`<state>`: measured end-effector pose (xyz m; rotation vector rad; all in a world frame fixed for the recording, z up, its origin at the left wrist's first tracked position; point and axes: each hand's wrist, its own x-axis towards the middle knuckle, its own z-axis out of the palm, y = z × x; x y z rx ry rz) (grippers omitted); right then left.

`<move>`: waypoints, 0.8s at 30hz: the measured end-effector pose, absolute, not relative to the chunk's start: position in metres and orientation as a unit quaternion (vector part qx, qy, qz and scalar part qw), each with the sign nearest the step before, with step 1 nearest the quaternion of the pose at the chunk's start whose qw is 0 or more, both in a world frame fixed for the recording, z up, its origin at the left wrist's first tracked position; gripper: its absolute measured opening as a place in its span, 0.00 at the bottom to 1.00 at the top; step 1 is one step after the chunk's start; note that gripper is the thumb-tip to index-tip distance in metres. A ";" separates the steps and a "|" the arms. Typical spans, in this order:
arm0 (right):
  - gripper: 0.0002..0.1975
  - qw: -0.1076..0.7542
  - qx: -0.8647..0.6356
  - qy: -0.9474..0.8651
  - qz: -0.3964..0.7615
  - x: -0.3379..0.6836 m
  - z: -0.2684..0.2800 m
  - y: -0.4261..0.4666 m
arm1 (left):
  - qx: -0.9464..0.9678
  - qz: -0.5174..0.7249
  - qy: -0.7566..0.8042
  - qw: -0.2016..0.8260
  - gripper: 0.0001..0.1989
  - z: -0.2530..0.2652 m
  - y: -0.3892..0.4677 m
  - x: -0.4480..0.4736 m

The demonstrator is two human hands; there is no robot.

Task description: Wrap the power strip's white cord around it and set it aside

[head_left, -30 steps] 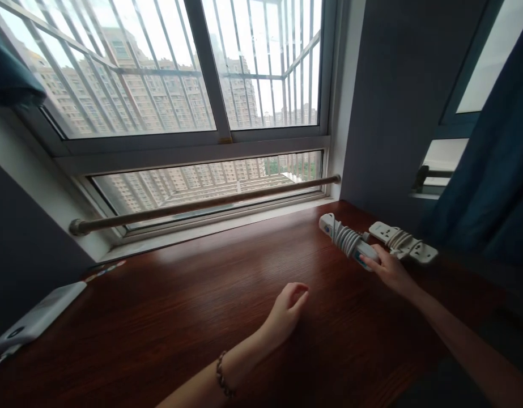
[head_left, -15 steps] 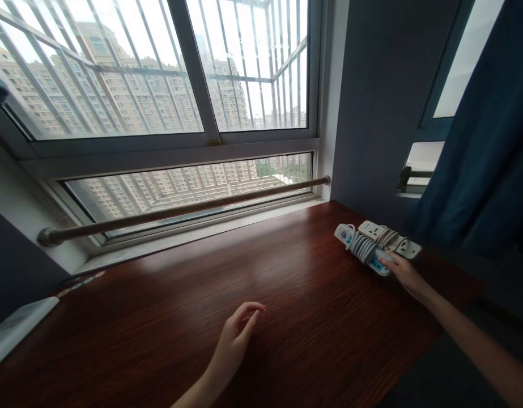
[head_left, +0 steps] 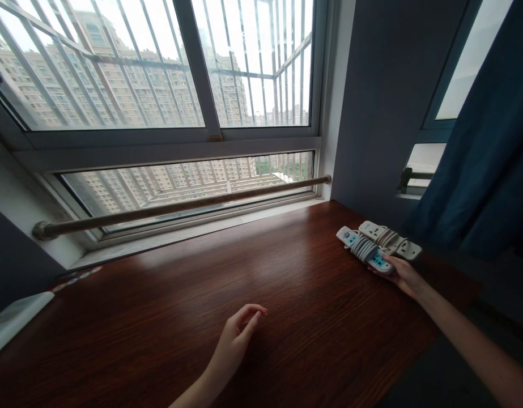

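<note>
At the right of the table, my right hand (head_left: 403, 275) grips the near end of a white power strip with blue socket faces (head_left: 379, 261). My thumb lies on top and my fingers curl under its edge. Grey cord is wound around the middle of this strip. Directly behind it, almost touching, lies a second power strip, off-white (head_left: 409, 250), also wrapped in its cord. My left hand (head_left: 241, 331) is over the middle of the table, holding nothing; its fingers are loosely curled, with a gap between thumb and forefinger.
The dark red-brown wooden table (head_left: 193, 283) runs up to the window sill. A metal rail (head_left: 180, 211) crosses low in front of the window. At the left edge lies a white flat object (head_left: 21, 317). A blue curtain (head_left: 469, 170) hangs at the right.
My right hand's fingers have slipped under the near end of the blue-socketed strip, which has shifted slightly. My left hand has hardly moved. The view has turned a little.
</note>
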<state>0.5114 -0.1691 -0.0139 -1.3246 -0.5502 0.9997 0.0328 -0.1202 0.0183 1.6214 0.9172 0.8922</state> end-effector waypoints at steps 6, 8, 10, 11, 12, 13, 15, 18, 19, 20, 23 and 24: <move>0.12 0.604 -0.632 -0.213 0.436 0.510 -0.012 -0.174 | 0.672 0.350 0.388 0.525 0.14 0.017 -0.122 0.035; 0.12 0.591 -0.650 -0.219 0.425 0.509 -0.011 -0.177 | 0.669 0.342 0.394 0.530 0.15 0.016 -0.123 0.036; 0.13 0.574 -0.671 -0.227 0.410 0.508 -0.010 -0.179 | 0.670 0.337 0.393 0.531 0.15 0.014 -0.123 0.037; 0.13 0.563 -0.686 -0.231 0.398 0.507 -0.010 -0.180 | 0.672 0.336 0.392 0.532 0.15 0.014 -0.123 0.037; 0.14 0.549 -0.705 -0.234 0.382 0.508 -0.010 -0.180 | 0.673 0.337 0.390 0.531 0.15 0.013 -0.123 0.037; 0.14 0.531 -0.729 -0.237 0.361 0.508 -0.011 -0.181 | 0.673 0.337 0.389 0.531 0.15 0.012 -0.123 0.037; 0.15 0.484 -0.782 -0.250 0.303 0.511 -0.011 -0.181 | 0.675 0.339 0.386 0.530 0.15 0.011 -0.123 0.037; 0.17 0.406 -0.844 -0.284 0.204 0.516 -0.010 -0.185 | 0.683 0.339 0.380 0.524 0.14 0.010 -0.122 0.037; 0.17 0.386 -0.855 -0.298 0.179 0.516 -0.008 -0.187 | 0.686 0.340 0.379 0.520 0.14 0.011 -0.122 0.038; 0.18 0.370 -0.862 -0.310 0.159 0.514 -0.005 -0.190 | 0.690 0.341 0.378 0.515 0.14 0.011 -0.123 0.038; 0.27 0.337 -0.880 -0.331 0.059 0.493 0.004 -0.199 | 0.696 0.345 0.381 0.502 0.12 0.011 -0.127 0.039; 0.32 0.331 -0.882 -0.335 -0.002 0.480 0.007 -0.201 | 0.697 0.349 0.381 0.498 0.12 0.011 -0.129 0.039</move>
